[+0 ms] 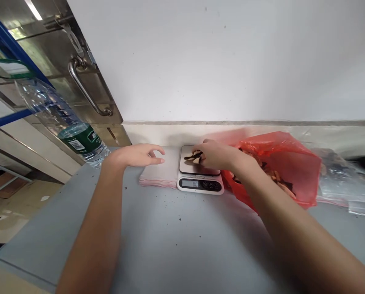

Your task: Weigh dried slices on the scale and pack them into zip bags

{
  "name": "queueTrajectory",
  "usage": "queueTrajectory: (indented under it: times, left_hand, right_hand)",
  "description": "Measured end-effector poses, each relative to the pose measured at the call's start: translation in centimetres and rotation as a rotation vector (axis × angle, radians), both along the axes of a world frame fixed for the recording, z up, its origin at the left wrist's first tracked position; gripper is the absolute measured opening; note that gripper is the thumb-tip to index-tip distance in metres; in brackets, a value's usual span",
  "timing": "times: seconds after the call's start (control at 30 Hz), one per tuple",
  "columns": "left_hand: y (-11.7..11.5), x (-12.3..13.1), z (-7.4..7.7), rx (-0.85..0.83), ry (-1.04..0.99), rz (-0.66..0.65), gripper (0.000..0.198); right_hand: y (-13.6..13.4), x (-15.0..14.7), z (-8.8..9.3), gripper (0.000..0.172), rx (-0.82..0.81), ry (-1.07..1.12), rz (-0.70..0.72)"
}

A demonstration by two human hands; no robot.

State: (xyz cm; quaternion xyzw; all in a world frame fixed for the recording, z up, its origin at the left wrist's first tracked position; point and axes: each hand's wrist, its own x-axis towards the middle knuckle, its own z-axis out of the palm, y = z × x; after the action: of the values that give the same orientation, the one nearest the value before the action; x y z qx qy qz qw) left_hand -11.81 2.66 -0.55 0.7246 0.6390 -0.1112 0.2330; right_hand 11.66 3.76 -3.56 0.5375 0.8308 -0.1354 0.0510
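A small white kitchen scale [200,184] with a steel platform and a lit display stands on the grey table [170,237]. My right hand [214,155] hovers over the platform, its fingers closed around dark dried pieces [193,156] that touch the platform. My left hand [139,155] lies with fingers loosely stretched on a stack of clear pink-edged bags [158,175] just left of the scale. A red plastic bag [277,167] holding more dried pieces lies open to the right of the scale, under my right forearm.
A plastic water bottle [66,126] with a green label hangs tilted at the left, by a blue rack [5,45]. A steel door with a handle [84,90] stands behind it. Clear filled bags [344,179] lie at the far right. A white wall bounds the table's back.
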Motion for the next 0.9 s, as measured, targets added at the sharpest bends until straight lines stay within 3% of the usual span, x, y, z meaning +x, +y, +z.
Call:
queueTrajectory:
  times: [0.27,0.47,0.6,0.77,0.9]
  left_hand:
    - [0.4,0.4,-0.7,-0.141,0.05,-0.013,0.084]
    - [0.8,0.6,-1.7,-0.146,0.051,-0.086,0.048]
    - [1.0,-0.2,-1.8,-0.119,0.019,-0.115,0.036]
    - [1.0,-0.7,-1.3,-0.112,-0.005,-0.052,0.034]
    - [0.8,-0.7,-0.8,-0.075,-0.073,-0.072,0.032]
  right_hand:
    - [-1.0,0.8,1.4,0.061,-0.152,0.078,-0.028]
    - [-1.0,2.7,1.7,0.065,-0.073,0.186,-0.037]
    - [-0.8,3.8,1.9,0.054,-0.05,0.24,-0.081]
    - [-0.6,4.6,1.9,0.035,0.052,0.336,-0.043]
    - [-0.5,5.0,1.8,0.03,0.117,0.384,-0.041]
